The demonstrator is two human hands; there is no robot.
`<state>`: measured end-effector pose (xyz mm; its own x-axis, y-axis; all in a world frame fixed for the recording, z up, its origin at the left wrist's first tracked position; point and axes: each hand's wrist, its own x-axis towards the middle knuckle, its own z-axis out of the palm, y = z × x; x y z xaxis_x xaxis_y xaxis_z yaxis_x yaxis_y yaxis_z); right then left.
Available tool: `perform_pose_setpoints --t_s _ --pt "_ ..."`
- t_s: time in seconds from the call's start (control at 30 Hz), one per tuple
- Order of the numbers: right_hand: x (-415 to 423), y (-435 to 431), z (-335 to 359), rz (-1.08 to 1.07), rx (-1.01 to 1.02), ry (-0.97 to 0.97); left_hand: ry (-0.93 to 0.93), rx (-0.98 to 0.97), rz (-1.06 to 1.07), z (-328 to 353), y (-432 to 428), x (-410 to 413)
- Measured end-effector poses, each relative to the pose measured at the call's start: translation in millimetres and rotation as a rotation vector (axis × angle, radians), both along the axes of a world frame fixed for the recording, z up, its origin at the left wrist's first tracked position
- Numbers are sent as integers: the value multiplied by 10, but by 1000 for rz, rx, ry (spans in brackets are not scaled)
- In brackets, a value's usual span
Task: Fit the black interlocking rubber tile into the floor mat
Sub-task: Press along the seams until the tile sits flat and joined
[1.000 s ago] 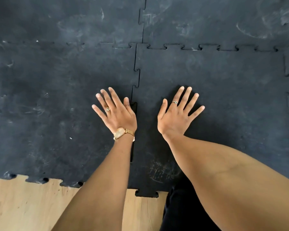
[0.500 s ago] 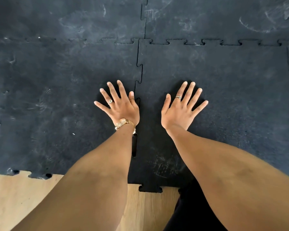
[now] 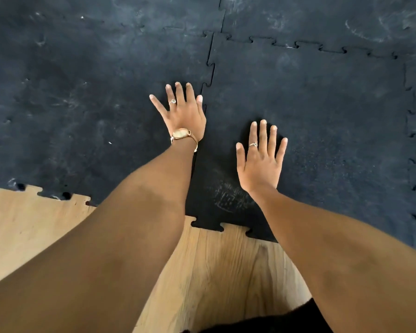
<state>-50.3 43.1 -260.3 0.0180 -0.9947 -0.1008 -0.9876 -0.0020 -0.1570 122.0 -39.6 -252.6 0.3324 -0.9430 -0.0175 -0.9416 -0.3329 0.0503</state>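
From the head camera, both hands lie flat with fingers spread, holding nothing. The left hand presses the floor mat beside the seam; the right hand rests on the black tile. The teeth under the left wrist may stay up if the push misses them.

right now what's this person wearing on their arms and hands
Both forearms are bare, with no sleeves or gloves. The left hand has a ring with a small pale stone on one of its fingers, and a gold-coloured wristwatch with a pale oval face sits at that wrist. The right hand wears a thin ring with a small stone; its wrist is bare.
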Motion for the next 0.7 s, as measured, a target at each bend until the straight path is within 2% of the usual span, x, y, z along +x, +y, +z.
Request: perform_pose_setpoints --t_s 0.1,0.3,0.53,0.7 --pt "-162 91 1 92 -6 1 -88 13 -17 -22 259 -68" --pt "-196 173 29 93 -1 -8 -5 73 157 -99 502 -98" --pt "-163 157 18 67 -5 6 53 15 315 -182 494 -61" --pt "-157 145 27 64 5 27 12 50 266 -154 457 -50"
